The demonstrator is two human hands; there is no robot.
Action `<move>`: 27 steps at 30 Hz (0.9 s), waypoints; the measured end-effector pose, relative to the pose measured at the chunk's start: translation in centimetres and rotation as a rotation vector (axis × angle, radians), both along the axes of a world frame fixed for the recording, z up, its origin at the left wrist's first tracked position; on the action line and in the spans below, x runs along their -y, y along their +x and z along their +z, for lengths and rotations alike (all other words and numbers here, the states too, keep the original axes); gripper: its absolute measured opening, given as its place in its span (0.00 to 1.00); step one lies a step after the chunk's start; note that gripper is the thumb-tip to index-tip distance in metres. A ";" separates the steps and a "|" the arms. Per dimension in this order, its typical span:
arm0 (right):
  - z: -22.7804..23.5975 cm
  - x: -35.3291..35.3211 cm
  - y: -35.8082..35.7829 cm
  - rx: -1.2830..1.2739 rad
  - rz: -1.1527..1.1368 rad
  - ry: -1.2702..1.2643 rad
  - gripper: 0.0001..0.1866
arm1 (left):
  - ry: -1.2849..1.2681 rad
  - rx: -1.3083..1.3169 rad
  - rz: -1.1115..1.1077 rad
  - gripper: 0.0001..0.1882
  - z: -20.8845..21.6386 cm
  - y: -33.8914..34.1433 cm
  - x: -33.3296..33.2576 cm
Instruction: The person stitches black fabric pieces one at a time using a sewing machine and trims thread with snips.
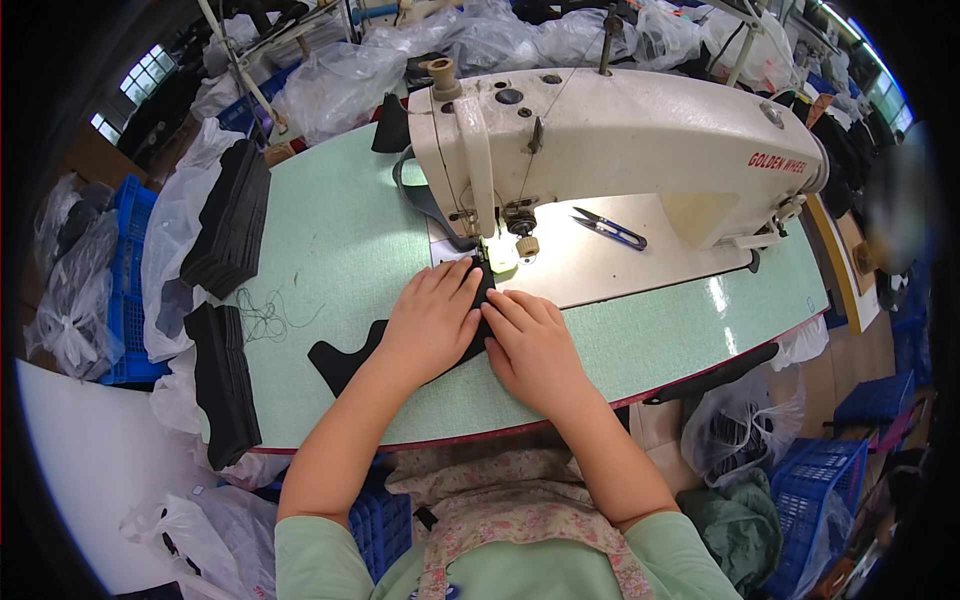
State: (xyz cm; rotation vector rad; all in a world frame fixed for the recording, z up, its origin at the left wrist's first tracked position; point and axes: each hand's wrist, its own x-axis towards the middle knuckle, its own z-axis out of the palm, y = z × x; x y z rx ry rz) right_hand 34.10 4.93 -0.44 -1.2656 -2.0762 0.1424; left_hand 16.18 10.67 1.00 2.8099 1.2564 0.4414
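Note:
A piece of black fabric (345,362) with a curved outline lies on the pale green table in front of the sewing machine (620,125). Its far end reaches the lit needle area, close to the presser foot. My left hand (430,312) rests flat on the fabric, fingers stretched toward the needle. On the fabric's right edge lie the fingertips of my right hand (532,350), its fingers extended and its thumb pointing toward the left hand. Both hands cover much of the piece. Thread snips (612,230) lie on the machine's metal bed, right of the needle.
Two stacks of black fabric pieces, one farther (230,220) and one nearer (222,385), stand along the table's left edge. Loose dark thread (262,318) lies beside them. Blue crates (130,270) and plastic bags (340,85) surround the table.

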 end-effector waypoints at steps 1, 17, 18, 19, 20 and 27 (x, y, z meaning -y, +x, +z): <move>0.0 0.0 0.0 -0.005 -0.002 -0.003 0.20 | -0.003 -0.001 -0.002 0.26 0.2 0.0 0.1; 0.0 0.1 0.2 -0.059 0.081 -0.077 0.21 | -0.039 0.020 -0.035 0.28 0.6 -0.6 0.3; 0.0 0.0 0.2 -0.056 0.070 -0.077 0.21 | -0.040 0.018 -0.033 0.28 0.6 -0.6 0.2; 0.1 0.0 0.1 -0.051 0.058 -0.078 0.22 | -0.030 0.013 -0.046 0.28 0.7 -0.5 -0.1; 0.1 -0.1 0.1 -0.051 0.059 -0.080 0.22 | -0.019 0.008 -0.059 0.29 0.8 -0.3 -0.4; -0.3 -0.3 0.1 -0.024 0.008 -0.040 0.24 | 0.051 -0.026 -0.032 0.26 0.2 0.2 -0.8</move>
